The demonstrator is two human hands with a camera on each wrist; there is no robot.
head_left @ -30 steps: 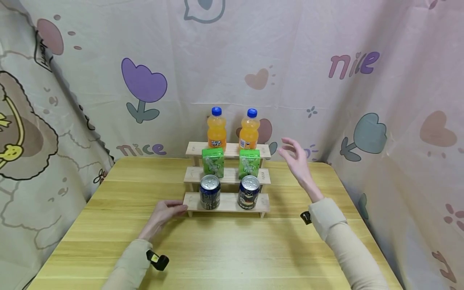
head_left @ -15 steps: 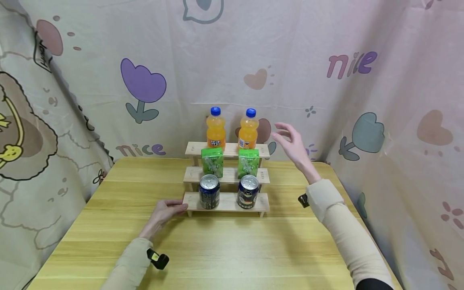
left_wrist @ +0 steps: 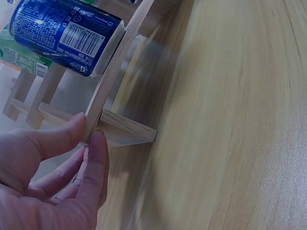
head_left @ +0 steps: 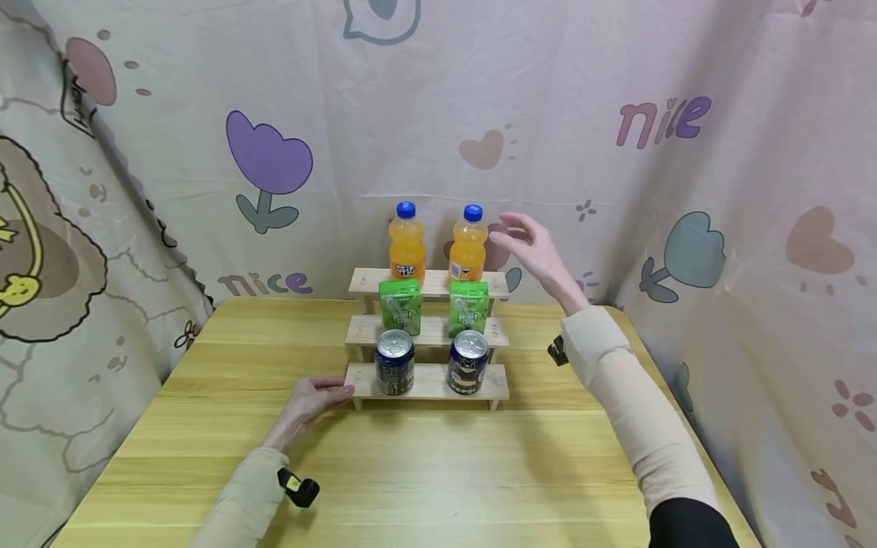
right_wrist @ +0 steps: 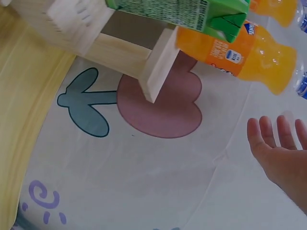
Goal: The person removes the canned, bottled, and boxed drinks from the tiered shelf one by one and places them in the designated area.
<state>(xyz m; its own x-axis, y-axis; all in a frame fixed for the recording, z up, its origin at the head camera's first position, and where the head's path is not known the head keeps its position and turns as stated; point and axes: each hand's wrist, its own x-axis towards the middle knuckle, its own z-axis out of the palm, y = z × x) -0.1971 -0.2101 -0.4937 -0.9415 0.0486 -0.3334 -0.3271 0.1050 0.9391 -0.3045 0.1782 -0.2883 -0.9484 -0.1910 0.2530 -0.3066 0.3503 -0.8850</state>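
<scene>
A three-step wooden rack (head_left: 430, 380) stands on the table. My left hand (head_left: 311, 403) pinches the left end of its lowest step between thumb and fingers, as the left wrist view shows up close. On that step stand two dark blue soda cans (head_left: 394, 364), one marked Pepsi. The middle step bears two green drink cartons (head_left: 469, 308). Two orange soda bottles (head_left: 407, 243) with blue caps stand on the top step. My right hand (head_left: 530, 243) is raised just right of the right orange soda bottle (right_wrist: 240, 55), fingers loosely bent and holding nothing.
The rack rests toward the back of a wooden table (head_left: 438, 472). Behind and beside it hangs a pale printed curtain (head_left: 384, 122). Each wrist wears a small black camera (head_left: 298, 487).
My right hand has moved left and upward, closer to the right orange soda bottle. The left hand keeps its pinch on the rack, and the drinks stay in place.
</scene>
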